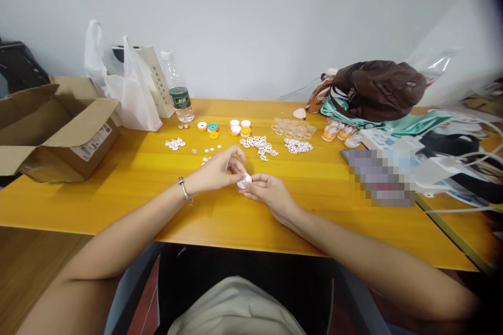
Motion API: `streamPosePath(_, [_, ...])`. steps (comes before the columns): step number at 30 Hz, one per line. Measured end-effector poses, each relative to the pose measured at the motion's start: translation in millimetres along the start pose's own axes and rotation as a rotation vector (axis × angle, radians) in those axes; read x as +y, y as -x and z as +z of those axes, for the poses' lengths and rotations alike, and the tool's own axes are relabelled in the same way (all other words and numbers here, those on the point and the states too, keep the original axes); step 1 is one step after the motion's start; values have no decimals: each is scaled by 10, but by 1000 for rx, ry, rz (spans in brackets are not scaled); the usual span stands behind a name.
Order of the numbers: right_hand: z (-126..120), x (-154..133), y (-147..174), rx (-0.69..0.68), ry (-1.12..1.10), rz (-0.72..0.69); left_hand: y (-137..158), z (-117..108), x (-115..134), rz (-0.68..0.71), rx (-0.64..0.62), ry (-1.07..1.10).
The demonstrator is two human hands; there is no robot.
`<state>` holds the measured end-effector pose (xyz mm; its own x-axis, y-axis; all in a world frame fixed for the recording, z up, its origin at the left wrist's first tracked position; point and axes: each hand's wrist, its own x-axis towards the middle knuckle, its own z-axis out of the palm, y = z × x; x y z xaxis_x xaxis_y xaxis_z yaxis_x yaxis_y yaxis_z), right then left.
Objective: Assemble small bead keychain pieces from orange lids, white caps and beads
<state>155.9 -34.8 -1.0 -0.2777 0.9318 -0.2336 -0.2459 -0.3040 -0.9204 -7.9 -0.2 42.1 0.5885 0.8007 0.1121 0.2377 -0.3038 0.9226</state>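
A small round white plastic piece [244, 182] is held up over the table's middle. Pinched round its right side are the fingers of my right hand [273, 194]. My left hand [220, 168] is at its left edge, with thumb and fingertips closed together on or against it; the fingertips partly hide the contact. Just beyond the hands lie white openwork plastic pieces [261, 145] and a second pile of white cut-out parts [297, 146]. Several small white discs [212, 148] are scattered beyond my left hand.
Farther back stand white, orange and teal round parts [212, 127] and clear plastic cups [293, 127]. White knobbed pieces [175, 143] lie left. A cardboard box [86, 152], plastic bag [137, 99] and water bottle [181, 95] stand left; a phone [379, 178], brown bag [381, 91] and cables are right.
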Motion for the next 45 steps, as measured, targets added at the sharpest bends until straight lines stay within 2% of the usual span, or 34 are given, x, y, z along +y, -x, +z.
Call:
streamPosePath(10, [-12, -53, 6, -16, -82, -18, -21, -49, -4, -14, 33, 221])
streamPosePath(16, [-24, -54, 15, -26, -86, -70, -7, -48, 20, 18, 82, 187])
streamPosePath(21, [-31, -62, 21, -27, -88, -55, -10, 4, 8, 44, 101, 153])
streamPosePath(24, [-56, -83, 32, -74, -84, -39, -10, 10, -8, 70, 108, 133])
streamPosePath(28, [-87, -105, 39, -152, -64, -23, -14, -34, -56, 36, 66, 158])
streamPosePath(35, [-138, -47, -36, -93, -57, -18, -32, -11, -80, -13, 117, 131])
streamPosePath(38, [-173, -22, -79, -46, -96, -5, -131, -90, -82, 17, 217, -28])
streamPosePath(41, [-194, -13, -109, -8, -148, -5, -371, -265, -137, 64, 337, -391])
streamPosePath(43, [-199, -13, -120, 2, -173, -11, -591, -380, -198, 126, 330, -668])
streamPosePath(45, [-199, -16, -121, 13, -191, -11, -821, -454, -261, 100, 318, -895])
